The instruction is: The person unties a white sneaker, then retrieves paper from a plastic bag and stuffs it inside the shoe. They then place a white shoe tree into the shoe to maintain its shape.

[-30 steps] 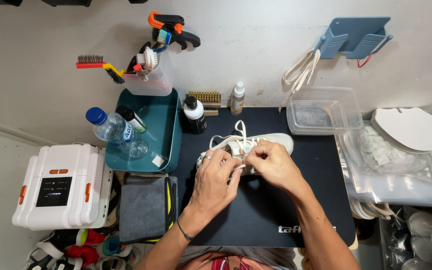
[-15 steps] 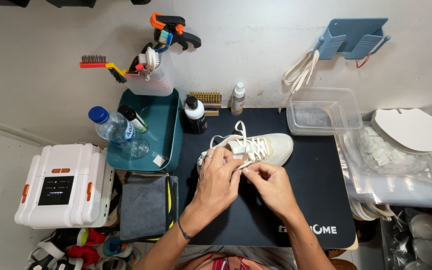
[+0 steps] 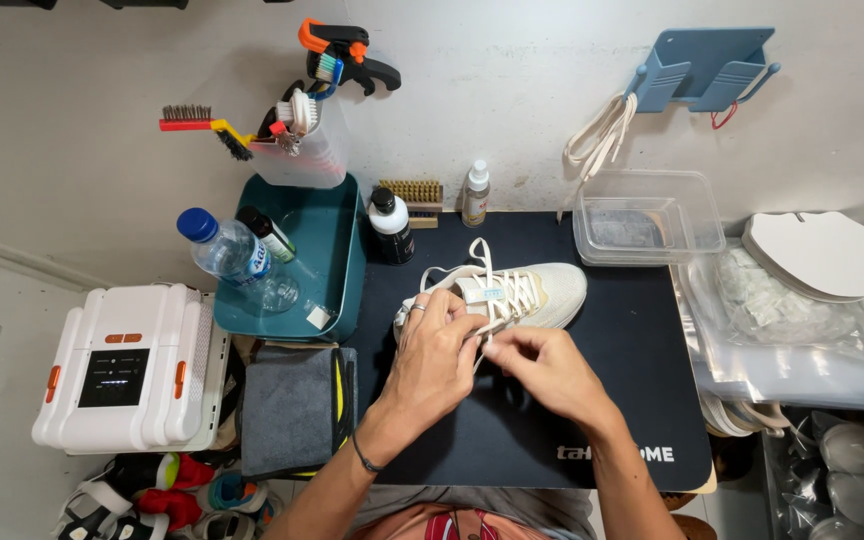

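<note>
**Lace work on a white sneaker, mid-mat**

White sneaker lies on its side at the middle of the dark mat, toe toward the right edge of the worktop. Left hand rests on the heel end, fingers curled and pressed onto the collar. Right hand sits just below the eyelets, fingers pinching a white lace whose loop stands free above the tongue.

Judged step: lacing work at the upper eyelets. Next move calls for a steady shoe and a fine pinch on the lace end.

Packages: a clear bottle with blue cap lies in the teal tray at the left edge; a black bottle with white label and a small spray bottle stand along the back edge; an empty clear tub at back right; clear bags heaped at the right edge.
</note>
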